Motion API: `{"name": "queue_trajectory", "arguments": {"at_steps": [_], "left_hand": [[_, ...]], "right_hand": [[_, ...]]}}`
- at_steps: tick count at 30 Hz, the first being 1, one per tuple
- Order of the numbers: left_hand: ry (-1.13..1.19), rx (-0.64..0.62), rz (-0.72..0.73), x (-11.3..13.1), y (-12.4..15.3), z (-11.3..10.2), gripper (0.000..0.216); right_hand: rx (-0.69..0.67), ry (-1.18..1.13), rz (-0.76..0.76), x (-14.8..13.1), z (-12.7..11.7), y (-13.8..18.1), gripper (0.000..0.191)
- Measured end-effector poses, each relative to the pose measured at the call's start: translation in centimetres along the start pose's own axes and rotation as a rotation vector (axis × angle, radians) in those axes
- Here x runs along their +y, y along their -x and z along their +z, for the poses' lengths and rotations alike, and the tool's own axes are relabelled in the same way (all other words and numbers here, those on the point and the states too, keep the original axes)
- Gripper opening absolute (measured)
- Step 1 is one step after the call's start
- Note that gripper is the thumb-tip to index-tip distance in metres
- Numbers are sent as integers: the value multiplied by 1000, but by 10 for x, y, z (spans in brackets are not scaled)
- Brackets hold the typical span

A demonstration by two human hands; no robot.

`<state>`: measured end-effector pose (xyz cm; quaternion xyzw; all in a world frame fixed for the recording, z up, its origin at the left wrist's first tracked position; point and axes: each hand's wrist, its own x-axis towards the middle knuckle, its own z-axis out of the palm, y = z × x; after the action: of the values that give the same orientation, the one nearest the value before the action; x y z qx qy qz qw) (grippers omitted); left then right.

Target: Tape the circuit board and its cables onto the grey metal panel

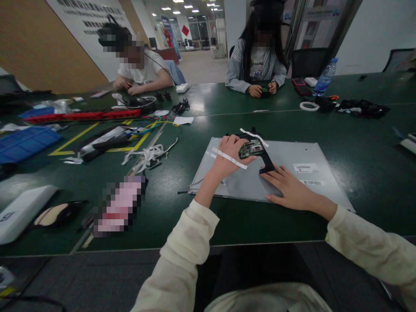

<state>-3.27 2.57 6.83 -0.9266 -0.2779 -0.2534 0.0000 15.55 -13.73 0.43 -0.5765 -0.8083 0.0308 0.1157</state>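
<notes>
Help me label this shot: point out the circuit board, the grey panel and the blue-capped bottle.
Circuit board [250, 149], head view: its exposed face.
Grey panel [287, 152], head view: its bare upper face.
Blue-capped bottle [325, 79], head view: middle of its side.

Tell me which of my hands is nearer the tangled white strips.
Left. Your left hand holds the black frame, to the right of the strips. Your right hand is farther right, spread on the panel.
</notes>
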Motion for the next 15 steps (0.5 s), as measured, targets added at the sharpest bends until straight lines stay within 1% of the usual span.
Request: {"name": "queue_trajectory", "arguments": {"at_steps": [4, 7, 10, 12, 14, 15], "left_hand": [[12, -8, 47, 4, -2, 8, 55], [22, -36, 69, 7, -1, 17, 55], [19, -74, 69, 8, 2, 27, 57], [12, -100, 67, 8, 5, 34, 59], [9, -124, 76, 10, 8, 41, 59], [10, -134, 83, 11, 9, 44, 59]], "right_hand": [[2, -62, -86, -14, -5, -1, 66], [54, -129, -135, -19, -7, 3, 47], [151, -159, -178, -15, -13, 20, 30], [237, -139, -144, -3, -21, 33, 25], [323, -106, -31, 14, -29, 42, 24], [346, -92, 44, 24, -33, 44, 26]]}}
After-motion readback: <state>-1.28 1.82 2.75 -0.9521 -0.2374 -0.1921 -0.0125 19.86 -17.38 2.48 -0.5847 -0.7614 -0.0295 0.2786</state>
